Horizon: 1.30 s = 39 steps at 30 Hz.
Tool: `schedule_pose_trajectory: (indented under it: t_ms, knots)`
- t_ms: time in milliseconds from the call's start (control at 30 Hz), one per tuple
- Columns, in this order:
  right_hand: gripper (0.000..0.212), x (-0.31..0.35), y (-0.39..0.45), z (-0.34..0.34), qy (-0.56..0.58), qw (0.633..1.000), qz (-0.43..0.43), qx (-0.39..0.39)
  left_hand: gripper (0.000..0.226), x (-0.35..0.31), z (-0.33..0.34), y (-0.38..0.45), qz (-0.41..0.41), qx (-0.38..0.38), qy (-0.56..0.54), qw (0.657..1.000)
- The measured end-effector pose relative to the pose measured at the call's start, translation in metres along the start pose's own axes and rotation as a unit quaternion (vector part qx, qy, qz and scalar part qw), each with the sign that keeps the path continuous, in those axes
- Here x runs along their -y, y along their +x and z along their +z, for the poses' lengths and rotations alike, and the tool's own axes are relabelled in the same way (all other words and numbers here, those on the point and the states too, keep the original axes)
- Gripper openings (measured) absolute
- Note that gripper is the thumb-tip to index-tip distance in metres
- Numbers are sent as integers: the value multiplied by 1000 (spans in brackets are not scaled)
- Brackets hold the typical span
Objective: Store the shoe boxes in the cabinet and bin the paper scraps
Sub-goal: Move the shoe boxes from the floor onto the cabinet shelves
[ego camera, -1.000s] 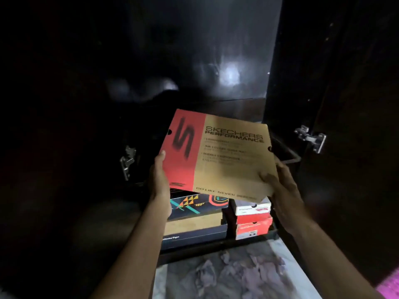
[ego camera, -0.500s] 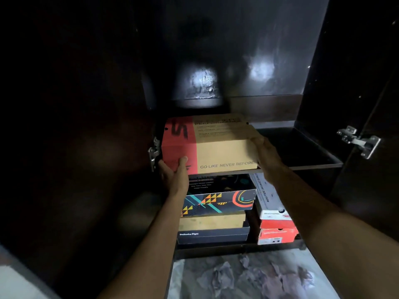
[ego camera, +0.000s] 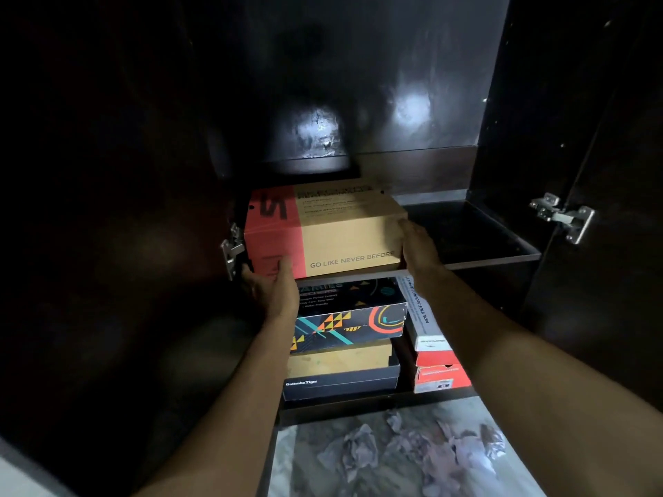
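The scene was dimly lit, and the left third and upper corners of the frame were lost in near-black shadow. Two soft patches of glare were reflected on the glossy back panel of the cabinet (ego camera: 412, 105) above centre. The shoe box (ego camera: 344, 242) at centre was the best-lit surface, its print kept legible. Straight edges were bowed toward the frame borders by the wide lens. The paper scraps (ego camera: 405, 450) at the bottom were rendered soft and grainy.

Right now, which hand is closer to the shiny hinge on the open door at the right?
Right. The right hand holds the box's right end, nearer that hinge; the left hand grips its far left corner.
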State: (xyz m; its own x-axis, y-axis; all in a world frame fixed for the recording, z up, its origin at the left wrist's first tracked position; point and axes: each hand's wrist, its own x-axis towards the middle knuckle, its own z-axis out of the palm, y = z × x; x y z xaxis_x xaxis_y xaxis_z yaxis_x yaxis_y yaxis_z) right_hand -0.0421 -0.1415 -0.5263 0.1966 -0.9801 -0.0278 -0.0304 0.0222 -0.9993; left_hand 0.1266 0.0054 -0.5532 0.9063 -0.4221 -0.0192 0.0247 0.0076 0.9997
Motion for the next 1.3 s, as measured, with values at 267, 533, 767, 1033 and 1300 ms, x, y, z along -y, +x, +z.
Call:
schedule_pose_trajectory:
  t_ms: [267,533,767,1033,1300]
  knots:
    - [26,-47,-96,-74,28,991,-88,-98,28,48,21,-104,136,76,37,987]
    - [18,-103,-228,-209,-40,982,-89,-162,31,81,84,-257,169,333,63,926]
    - [16,-153,-361,-341,-112,952,-43,-283,14,120,114,-415,84,585,68,804]
    - [20,-214,-515,-475,-138,818,47,-556,11,188,127,-591,-43,764,182,618]
    - [62,-306,-629,-524,-125,647,304,-688,61,262,108,-695,-11,818,340,464]
